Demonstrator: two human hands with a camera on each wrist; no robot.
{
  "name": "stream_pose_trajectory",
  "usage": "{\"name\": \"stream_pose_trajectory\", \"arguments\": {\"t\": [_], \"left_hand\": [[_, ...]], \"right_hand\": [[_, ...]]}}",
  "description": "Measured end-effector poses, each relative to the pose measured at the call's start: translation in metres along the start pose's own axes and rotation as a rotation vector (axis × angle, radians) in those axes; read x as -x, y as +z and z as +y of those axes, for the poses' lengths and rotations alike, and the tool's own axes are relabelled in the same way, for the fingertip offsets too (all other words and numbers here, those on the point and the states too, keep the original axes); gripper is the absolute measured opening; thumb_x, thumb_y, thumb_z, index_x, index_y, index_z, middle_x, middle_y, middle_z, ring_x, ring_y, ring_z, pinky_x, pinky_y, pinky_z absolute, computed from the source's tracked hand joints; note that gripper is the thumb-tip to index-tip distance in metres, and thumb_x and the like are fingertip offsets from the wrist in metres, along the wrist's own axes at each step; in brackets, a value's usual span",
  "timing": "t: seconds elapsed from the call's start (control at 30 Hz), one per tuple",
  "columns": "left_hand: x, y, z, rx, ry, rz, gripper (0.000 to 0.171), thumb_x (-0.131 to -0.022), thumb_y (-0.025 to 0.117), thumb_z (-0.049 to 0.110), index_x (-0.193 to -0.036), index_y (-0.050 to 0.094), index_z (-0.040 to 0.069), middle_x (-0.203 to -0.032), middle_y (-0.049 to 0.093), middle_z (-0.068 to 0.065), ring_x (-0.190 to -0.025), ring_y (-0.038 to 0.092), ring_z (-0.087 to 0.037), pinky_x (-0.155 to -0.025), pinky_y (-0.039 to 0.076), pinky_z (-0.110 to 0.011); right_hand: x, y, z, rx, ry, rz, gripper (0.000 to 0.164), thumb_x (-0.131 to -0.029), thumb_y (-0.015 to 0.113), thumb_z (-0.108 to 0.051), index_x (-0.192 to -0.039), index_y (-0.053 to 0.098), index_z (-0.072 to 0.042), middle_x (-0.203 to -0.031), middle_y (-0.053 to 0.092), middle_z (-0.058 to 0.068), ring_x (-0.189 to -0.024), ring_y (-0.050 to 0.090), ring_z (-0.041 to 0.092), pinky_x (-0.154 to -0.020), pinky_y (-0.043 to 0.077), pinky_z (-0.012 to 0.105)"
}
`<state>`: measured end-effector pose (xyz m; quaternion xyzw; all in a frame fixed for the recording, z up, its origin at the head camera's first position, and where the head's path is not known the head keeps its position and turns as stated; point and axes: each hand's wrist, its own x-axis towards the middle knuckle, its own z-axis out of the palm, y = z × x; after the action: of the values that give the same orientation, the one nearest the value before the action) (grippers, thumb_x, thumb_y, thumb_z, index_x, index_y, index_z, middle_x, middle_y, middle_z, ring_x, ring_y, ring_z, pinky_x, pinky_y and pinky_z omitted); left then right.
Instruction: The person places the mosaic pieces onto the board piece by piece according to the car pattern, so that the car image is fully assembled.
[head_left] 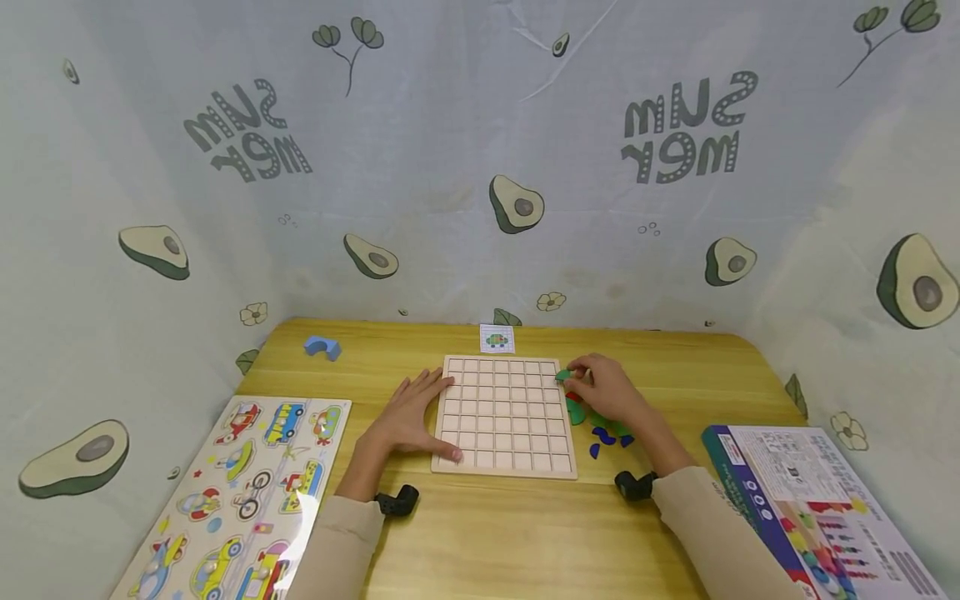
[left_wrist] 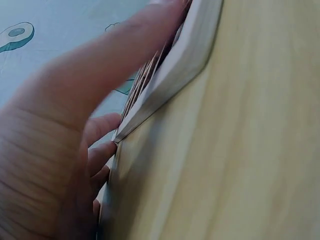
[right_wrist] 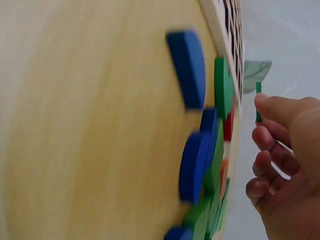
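Note:
A square wooden grid board (head_left: 504, 415) lies on the table between both hands. My left hand (head_left: 401, 421) spreads along its left side, fingertips at the upper edge and thumb (left_wrist: 115, 55) over the near corner. Thumb and fingertips of my right hand (head_left: 606, 390) pinch a small green piece (head_left: 562, 376) at the board's upper right edge; edge-on in the right wrist view, the green piece (right_wrist: 258, 87) looks thin and flat. Beneath and beside that hand are loose pieces: a green rounded piece (head_left: 576, 412), a red piece (head_left: 572, 396) and several blue pieces (head_left: 603, 436).
Behind the board is a small card (head_left: 497, 339) with a coloured picture on a grid. A blue arch block (head_left: 322, 347) sits at the back left. A vehicle picture puzzle (head_left: 247, 492) lies at left, a printed box (head_left: 817, 508) at right. Patterned cloth (head_left: 450, 167) hangs behind the table.

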<state>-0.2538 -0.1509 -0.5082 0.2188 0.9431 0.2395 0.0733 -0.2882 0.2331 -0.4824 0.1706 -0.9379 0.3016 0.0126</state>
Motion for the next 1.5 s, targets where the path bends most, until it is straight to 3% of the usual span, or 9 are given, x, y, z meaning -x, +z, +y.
{"name": "stream_pose_trajectory", "arguments": {"t": [0.33,0.6,1.13,1.33,1.5], "left_hand": [[0.000,-0.001,-0.001,-0.005,0.012,-0.010,0.132,-0.058,0.088,0.074,-0.165,0.029,0.023,-0.174,0.014,-0.003,-0.162,0.009,-0.027,-0.132,0.001,-0.052],[0.001,0.002,-0.004,0.000,0.016,-0.029,0.136,-0.058,0.089,0.072,-0.166,0.025,0.020,-0.175,0.012,-0.003,-0.162,0.007,-0.026,-0.132,-0.001,-0.052],[-0.002,0.001,-0.007,-0.022,-0.001,-0.030,0.136,-0.058,0.087,0.075,-0.166,0.022,0.023,-0.175,0.010,0.000,-0.162,0.005,-0.023,-0.132,-0.001,-0.050],[-0.003,0.001,-0.004,-0.017,0.005,-0.020,0.134,-0.058,0.087,0.074,-0.166,0.025,0.022,-0.175,0.013,-0.001,-0.162,0.007,-0.024,-0.132,0.001,-0.051],[-0.003,0.001,-0.002,-0.024,-0.002,-0.026,0.134,-0.058,0.087,0.075,-0.166,0.024,0.024,-0.175,0.011,0.000,-0.163,0.007,-0.023,-0.132,0.001,-0.050]], "right_hand": [[-0.012,0.030,-0.037,-0.049,-0.016,0.041,0.028,-0.098,0.071,-0.020,-0.119,0.072,0.000,-0.094,0.067,0.008,-0.060,0.045,0.013,-0.055,0.039,0.025],[-0.020,0.049,-0.062,-0.111,0.057,0.005,0.028,-0.097,0.073,-0.021,-0.117,0.072,-0.001,-0.092,0.065,0.006,-0.071,0.050,0.017,-0.063,0.043,0.026],[-0.034,0.072,-0.088,-0.142,0.049,-0.024,0.025,-0.095,0.076,-0.022,-0.114,0.076,-0.007,-0.090,0.066,0.004,-0.073,0.052,0.017,-0.067,0.046,0.029],[-0.034,0.078,-0.091,-0.124,0.076,-0.046,0.025,-0.093,0.077,-0.026,-0.114,0.078,-0.012,-0.092,0.065,-0.001,-0.082,0.054,0.015,-0.073,0.048,0.029],[-0.032,0.080,-0.092,-0.109,0.052,-0.049,0.024,-0.092,0.078,-0.024,-0.112,0.078,-0.011,-0.092,0.066,0.000,-0.080,0.054,0.016,-0.071,0.047,0.030]]}}
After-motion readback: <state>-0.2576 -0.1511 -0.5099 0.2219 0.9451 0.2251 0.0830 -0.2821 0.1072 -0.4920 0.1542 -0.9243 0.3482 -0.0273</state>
